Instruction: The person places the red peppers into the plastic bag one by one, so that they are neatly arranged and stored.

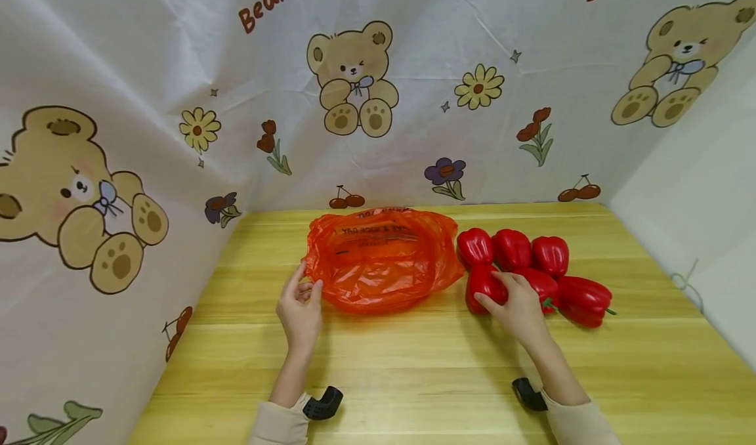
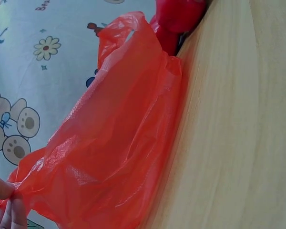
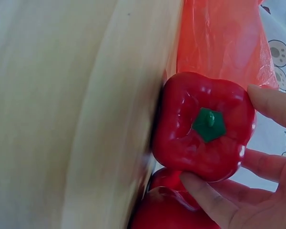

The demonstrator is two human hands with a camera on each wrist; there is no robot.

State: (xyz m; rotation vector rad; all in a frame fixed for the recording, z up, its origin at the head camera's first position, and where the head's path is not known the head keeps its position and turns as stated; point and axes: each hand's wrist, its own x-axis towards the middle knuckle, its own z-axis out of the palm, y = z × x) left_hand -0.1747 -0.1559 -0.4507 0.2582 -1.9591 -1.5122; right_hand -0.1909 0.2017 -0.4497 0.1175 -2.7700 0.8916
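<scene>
An orange-red plastic bag lies spread with its mouth open in the middle of the table. My left hand pinches the bag's left edge between thumb and fingers, seen also at the lower left of the left wrist view. To the right of the bag my right hand grips a glossy red bell pepper, thumb on one side and fingers on the other. The pepper's green stem faces the right wrist camera. Several more red bell peppers sit grouped behind and to the right of that hand.
The wooden table backs onto a white cloth printed with bears and flowers. Another stretch of cloth hangs along the left side. A white wall with a thin cord stands at the right. Black wrist cameras sit on both cuffs.
</scene>
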